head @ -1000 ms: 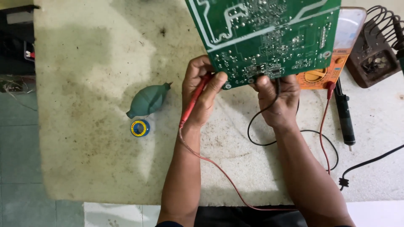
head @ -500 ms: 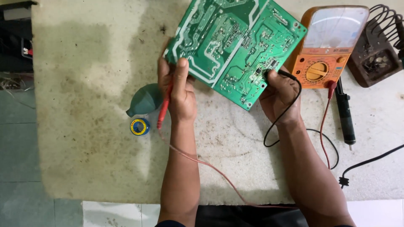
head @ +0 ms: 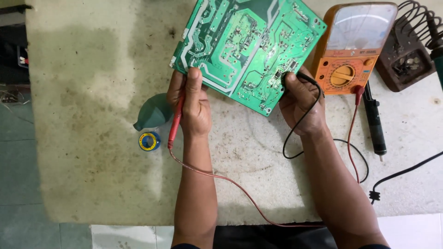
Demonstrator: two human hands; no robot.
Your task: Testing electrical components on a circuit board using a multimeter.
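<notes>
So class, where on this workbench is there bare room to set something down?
The left side of the workbench is bare, above and below the green blower and small solder reel. The right side is crowded: multimeter, soldering iron, stand, leads.

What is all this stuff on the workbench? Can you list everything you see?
circuit board: one, green, solder side up, held at the top middle of the bench
red probe: one, red with red lead, in the left hand
black lead: one, black, looping from the right hand
analog meter: one, orange with pale dial window, right of the board
blower bulb: one, dark green, left of the left hand
solder reel: one, blue and yellow, just below the bulb
soldering iron: one, black, lying below the meter
iron stand: one, brown base with black wire coil, far right
bench: one, stained pale top
left hand: grips board edge and red probe
right hand: grips board's lower right edge
</notes>
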